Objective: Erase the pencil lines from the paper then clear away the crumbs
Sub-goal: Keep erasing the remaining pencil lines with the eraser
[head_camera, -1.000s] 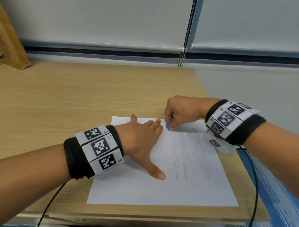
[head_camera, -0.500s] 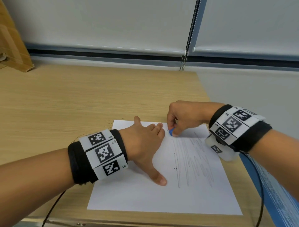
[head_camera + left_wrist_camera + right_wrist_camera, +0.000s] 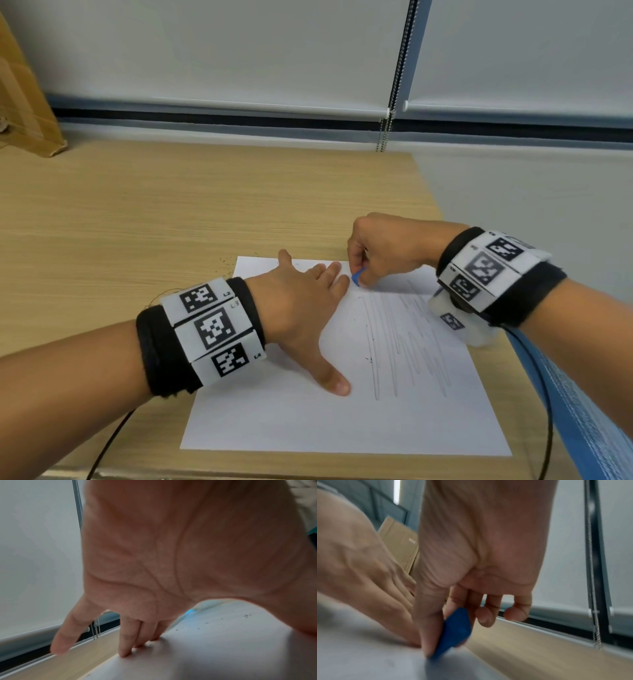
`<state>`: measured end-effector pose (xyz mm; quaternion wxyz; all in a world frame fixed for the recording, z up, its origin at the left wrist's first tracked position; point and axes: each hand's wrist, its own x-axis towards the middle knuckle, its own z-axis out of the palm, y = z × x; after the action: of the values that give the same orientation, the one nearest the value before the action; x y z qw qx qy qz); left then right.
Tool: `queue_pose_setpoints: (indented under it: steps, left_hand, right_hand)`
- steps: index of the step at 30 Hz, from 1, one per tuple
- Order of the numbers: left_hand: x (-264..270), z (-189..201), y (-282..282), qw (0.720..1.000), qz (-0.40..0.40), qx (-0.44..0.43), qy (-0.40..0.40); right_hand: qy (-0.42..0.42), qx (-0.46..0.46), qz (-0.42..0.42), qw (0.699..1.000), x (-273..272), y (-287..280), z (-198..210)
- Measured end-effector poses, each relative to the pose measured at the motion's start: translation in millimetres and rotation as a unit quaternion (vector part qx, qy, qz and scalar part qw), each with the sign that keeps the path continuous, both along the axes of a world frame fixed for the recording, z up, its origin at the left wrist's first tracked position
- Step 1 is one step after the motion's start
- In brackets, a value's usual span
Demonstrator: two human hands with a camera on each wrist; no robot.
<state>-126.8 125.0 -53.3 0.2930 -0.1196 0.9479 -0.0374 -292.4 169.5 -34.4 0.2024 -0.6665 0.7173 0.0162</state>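
Note:
A white sheet of paper (image 3: 308,421) lies on the wooden desk (image 3: 154,212), with grey pencil lines (image 3: 397,342) over its right half. My left hand (image 3: 301,301) lies flat on the sheet's upper left, fingers straight and thumb spread, pressing it down; its fingertips (image 3: 124,654) touch the paper (image 3: 214,655). My right hand (image 3: 383,250) pinches a small blue eraser (image 3: 358,275) between thumb and fingers, its tip on the paper (image 3: 368,666) near the top of the lines. The eraser (image 3: 455,630) sits right beside my left fingertips. Dark crumbs (image 3: 247,616) dot the sheet.
More crumbs (image 3: 227,265) lie on the desk by the paper's top left corner. A cardboard box (image 3: 24,102) stands at the far left. The desk's right edge runs close to the paper; a blue strip (image 3: 575,411) lies beyond it. Blind cords (image 3: 385,137) hang behind.
My right hand with the eraser has shifted only slightly at the top of the lines between frames. The left hand stays flat on the paper.

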Motion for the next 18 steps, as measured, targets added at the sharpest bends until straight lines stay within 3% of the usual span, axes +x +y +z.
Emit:
queue_pose_setpoints:
  steps: [3, 7, 11, 15, 18]
  left_hand:
    - [1.1, -0.4, -1.1, 1.0, 0.001, 0.008, 0.013]
    - [0.4, -0.7, -0.7, 1.0, -0.004, -0.004, 0.005]
    - [1.0, -0.7, -1.9, 1.0, 0.001, 0.006, 0.01]
    - [-0.1, -0.6, -1.2, 1.0, 0.001, -0.001, 0.005]
    - [0.1, -0.9, -2.5, 1.0, 0.002, 0.006, 0.01]
  right_hand:
    - [-0.013, 0.069, 0.015, 0.997, 5.7, 2.6, 1.3]
    - [-0.013, -0.024, -0.012, 1.0, 1.1, 3.1, -0.7]
    - [-0.023, 0.068, 0.013, 0.997, 8.6, 9.5, 0.8]
    - [-0.02, 0.003, -0.012, 1.0, 4.8, 9.6, 0.8]
    - [-0.016, 0.063, 0.024, 0.998, 13.0, 15.0, -0.7]
